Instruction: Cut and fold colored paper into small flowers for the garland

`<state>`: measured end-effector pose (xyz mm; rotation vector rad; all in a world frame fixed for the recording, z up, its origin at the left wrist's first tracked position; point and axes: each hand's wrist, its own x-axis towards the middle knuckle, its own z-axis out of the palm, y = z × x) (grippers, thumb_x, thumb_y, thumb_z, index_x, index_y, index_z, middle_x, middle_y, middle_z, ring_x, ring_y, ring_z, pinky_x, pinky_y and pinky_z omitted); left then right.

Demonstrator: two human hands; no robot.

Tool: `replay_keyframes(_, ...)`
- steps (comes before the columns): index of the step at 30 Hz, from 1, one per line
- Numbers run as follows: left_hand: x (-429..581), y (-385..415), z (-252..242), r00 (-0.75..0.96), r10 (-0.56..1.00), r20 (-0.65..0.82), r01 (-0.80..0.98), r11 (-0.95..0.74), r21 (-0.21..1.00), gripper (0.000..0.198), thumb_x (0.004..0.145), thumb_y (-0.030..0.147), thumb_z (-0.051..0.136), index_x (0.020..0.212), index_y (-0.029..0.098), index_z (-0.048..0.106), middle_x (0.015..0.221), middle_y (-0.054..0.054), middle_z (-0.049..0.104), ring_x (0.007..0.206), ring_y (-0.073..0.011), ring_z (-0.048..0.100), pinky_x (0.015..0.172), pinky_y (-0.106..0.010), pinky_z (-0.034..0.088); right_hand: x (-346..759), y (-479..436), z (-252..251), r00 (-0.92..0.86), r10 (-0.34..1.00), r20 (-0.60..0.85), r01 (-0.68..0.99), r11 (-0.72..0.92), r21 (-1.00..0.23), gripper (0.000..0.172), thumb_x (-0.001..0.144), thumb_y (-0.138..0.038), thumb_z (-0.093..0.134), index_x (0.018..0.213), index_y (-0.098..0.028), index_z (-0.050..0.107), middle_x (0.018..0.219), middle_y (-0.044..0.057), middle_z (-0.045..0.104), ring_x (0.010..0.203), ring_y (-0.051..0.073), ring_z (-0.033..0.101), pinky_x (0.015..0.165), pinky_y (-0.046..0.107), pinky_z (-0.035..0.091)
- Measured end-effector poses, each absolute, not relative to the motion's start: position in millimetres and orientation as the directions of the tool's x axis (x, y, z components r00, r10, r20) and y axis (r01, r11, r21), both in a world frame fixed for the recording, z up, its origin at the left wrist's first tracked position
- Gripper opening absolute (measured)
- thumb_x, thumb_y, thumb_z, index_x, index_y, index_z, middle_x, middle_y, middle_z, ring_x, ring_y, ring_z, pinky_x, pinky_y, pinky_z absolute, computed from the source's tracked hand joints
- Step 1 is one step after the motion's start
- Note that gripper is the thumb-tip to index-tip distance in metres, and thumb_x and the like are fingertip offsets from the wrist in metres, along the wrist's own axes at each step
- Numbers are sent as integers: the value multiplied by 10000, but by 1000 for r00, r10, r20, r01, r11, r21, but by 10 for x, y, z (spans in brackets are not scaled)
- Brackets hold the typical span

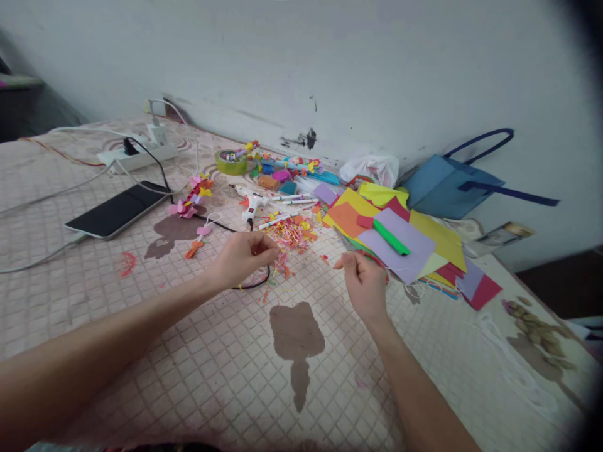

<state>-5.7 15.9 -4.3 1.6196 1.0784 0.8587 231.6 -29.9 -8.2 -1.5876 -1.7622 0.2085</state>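
Note:
My left hand [249, 258] hovers over the quilted cloth with thumb and fingers pinched together. Anything between its fingertips is too small to make out. Just beyond it lies a heap of paper scraps [294, 232] in pink, yellow and orange. To the right, my right hand [365, 284] is closed, thumb against the curled fingers, and what it holds, if anything, is hidden. A red curved edge [377, 258] shows behind that hand, mostly covered. A white glue gun [254, 202] lies beyond my left hand, near its black cord [257, 285].
Coloured paper sheets [400, 242] with a green cutter-like tool [391, 237] lie at right, before a blue bag [455, 185]. At left are a black-screened device [117, 210], a power strip [136, 157] and a paper-flower string [191, 198]. Green tape [230, 162] stands by the wall.

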Motion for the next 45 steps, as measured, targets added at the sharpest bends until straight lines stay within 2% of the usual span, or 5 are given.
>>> replay_keyframes(5,-84,221,-62,358,933,-35,216,-46,975,166,739,293,607,743,127,608,652,-12,620,579,-90,563,565,-196,455,2383,-226,-85,-163,890,426,786,378,-489,275,807,-404,549,984,-215,639,926,75,650,945,248,564,832,386,411)
replay_keyframes(11,-19,138,-36,485,866,-117,190,26,981,185,735,294,612,671,122,589,599,4,596,552,-82,541,548,-190,435,2206,-295,-140,20,966,257,535,207,-819,335,876,-424,431,709,-179,587,489,-28,475,402,100,402,416,230,323)
replay_keyframes(15,38,33,-68,587,805,-83,185,-33,982,163,741,285,601,735,123,612,628,-1,610,567,-88,548,557,-197,442,1988,-406,-129,-228,973,37,321,111,-941,282,841,-438,490,879,-178,592,703,0,576,394,53,374,362,194,281)
replay_keyframes(33,70,-21,-171,588,807,-42,162,-66,985,164,742,272,618,822,129,609,760,-34,654,669,-115,593,604,-218,464,1860,-474,-172,-180,983,39,273,88,-958,161,825,-330,535,786,-183,587,627,-26,535,444,73,451,425,204,363)
replay_keyframes(45,63,-56,-95,581,809,88,318,-326,890,120,782,226,553,774,136,632,653,-5,618,575,-85,529,532,-183,403,1862,-491,-168,-192,979,62,369,131,-920,86,823,-253,527,825,-187,583,621,-25,533,500,92,477,465,209,381)
